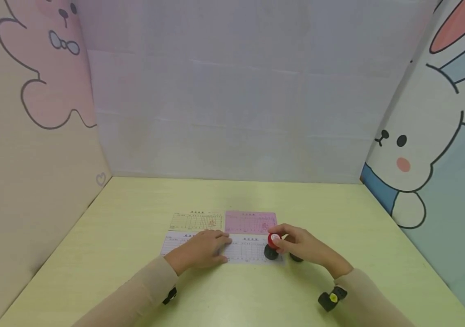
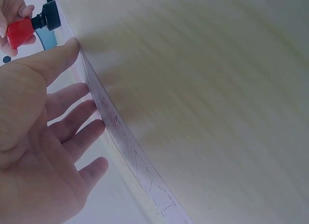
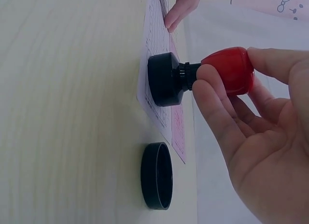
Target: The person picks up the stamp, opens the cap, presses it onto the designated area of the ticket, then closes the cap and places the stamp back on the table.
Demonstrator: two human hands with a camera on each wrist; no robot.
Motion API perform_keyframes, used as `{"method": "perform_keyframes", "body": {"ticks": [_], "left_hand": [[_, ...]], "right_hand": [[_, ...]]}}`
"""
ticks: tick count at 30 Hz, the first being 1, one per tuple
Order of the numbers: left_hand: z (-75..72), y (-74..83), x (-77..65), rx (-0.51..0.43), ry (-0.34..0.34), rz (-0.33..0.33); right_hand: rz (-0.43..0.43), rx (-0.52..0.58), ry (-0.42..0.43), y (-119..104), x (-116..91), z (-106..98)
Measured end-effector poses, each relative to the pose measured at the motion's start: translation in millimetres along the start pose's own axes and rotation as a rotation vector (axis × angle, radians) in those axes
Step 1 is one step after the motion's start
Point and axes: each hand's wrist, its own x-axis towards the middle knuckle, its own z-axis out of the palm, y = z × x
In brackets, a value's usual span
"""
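Note:
My right hand (image 1: 304,246) holds a stamp (image 3: 229,72) by its red knob, between thumb and fingers. The stamp's round black base stands upright on the right end of a white printed slip (image 1: 244,252). My left hand (image 1: 204,250) rests palm down over the facing ends of this slip and a second white slip (image 1: 172,242). Its fingers are spread and hold nothing; in the left wrist view the thumb and fingertips touch the paper. A yellow slip (image 1: 187,222) and a pink slip (image 1: 242,221) lie behind, each with a red mark at its right end.
A round black cap (image 3: 148,178) lies on the pale yellow table (image 1: 224,295), right of the slips and partly under my right hand in the head view. A white wall (image 1: 232,113) closes the back, and cartoon-printed walls stand at both sides.

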Motion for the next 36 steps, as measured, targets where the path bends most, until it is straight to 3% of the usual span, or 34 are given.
{"method": "perform_keyframes", "body": {"ticks": [26,36], "left_hand": [[2.8,-1.3,0.7,-0.02,-0.008,-0.008],[4.9,-2.5,0.5,0.015,0.003,0.011]], "right_hand": [[-0.005,-0.011,-0.044,1.0,1.1,-0.9],[-0.016,-0.019,-0.045,-0.9,0.2,1.9]]}}
